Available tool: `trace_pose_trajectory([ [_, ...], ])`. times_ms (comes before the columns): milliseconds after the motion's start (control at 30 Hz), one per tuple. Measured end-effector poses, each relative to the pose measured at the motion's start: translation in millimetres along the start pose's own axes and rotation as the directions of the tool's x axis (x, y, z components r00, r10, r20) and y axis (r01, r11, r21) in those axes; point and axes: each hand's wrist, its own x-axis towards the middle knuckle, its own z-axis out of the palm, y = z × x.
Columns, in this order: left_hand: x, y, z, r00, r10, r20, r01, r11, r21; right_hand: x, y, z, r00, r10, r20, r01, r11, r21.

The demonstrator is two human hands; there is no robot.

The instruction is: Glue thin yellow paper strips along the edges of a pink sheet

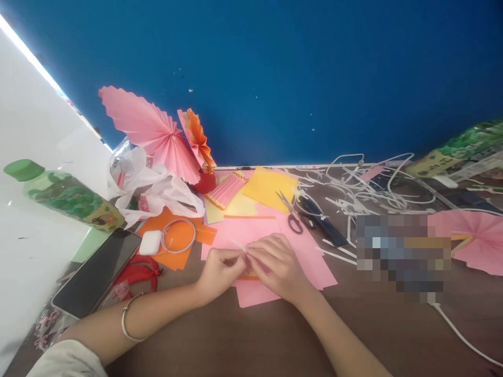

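My left hand (219, 271) and my right hand (278, 266) meet fingertip to fingertip, both closed in a pinch. A thin white strip (237, 245) sticks out from between their fingers, pointing up and left. Pink paper sheets (257, 297) lie beneath the hands on the table. Part of an orange-edged paper piece (249, 277) shows under my fingers, mostly hidden by them. Beyond the hands lie scissors (294, 220) with dark handles, blades slightly apart. A yellow sheet (270, 189) and a pleated pink paper piece (227, 190) lie farther back.
At left are a black phone (96, 273), a green-capped bottle (73, 196), a white earphone case (150, 243) and a coiled cable (178, 235) on orange paper. Pink paper fans (151, 128) lean on the blue wall. White strips (373, 188) and a dark cutter (324, 222) lie right.
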Motion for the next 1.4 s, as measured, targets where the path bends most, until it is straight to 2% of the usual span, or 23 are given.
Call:
trace_pose_trajectory([
  [833,0.0,0.0,0.6,1.000,0.010,0.014,-0.009,1.000,-0.020,2.1,-2.6,1.1,0.999,0.044,-0.017,-0.043,0.998,0.049],
  [1400,0.0,-0.4,0.5,1.000,0.007,0.011,-0.007,1.000,-0.026,3.1,-5.2,0.0,0.979,0.203,0.005,-0.200,0.957,0.210],
])
